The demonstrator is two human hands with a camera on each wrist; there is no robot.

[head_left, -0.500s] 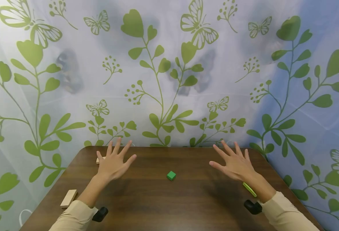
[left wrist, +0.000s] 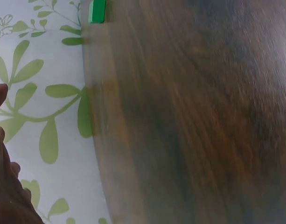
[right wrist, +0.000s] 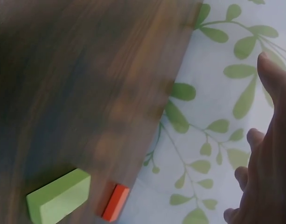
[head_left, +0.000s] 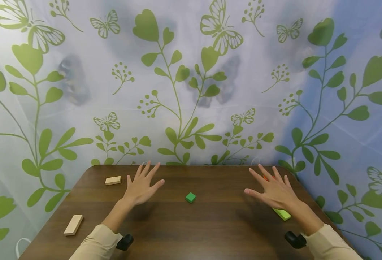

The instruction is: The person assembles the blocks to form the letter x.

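Note:
Both hands hover over the brown table with fingers spread, holding nothing. My left hand point(head_left: 140, 189) is between a pale wooden block point(head_left: 113, 180) at the far left and a small green block point(head_left: 190, 197) near the middle. In the head view my right hand point(head_left: 273, 189) partly covers a lime-green block point(head_left: 282, 214) under its wrist and an orange-red block point(head_left: 269, 178) behind its fingers. The right wrist view shows the lime-green block point(right wrist: 59, 196) and orange-red block point(right wrist: 115, 203) lying apart. A second pale wooden block point(head_left: 73, 225) lies left of the left forearm.
The table point(head_left: 191, 231) ends at a curtain point(head_left: 191, 90) printed with green leaves and butterflies, which hangs behind it and along its sides. Black wrist devices point(head_left: 125, 242) sit at both sleeves. A white cable loop point(head_left: 20, 245) shows at the lower left.
Both hands have shifted right in the head view, still spread. The far-left pale block is now uncovered, and more of the lime-green block and some of the orange-red one show. The view has turned slightly.

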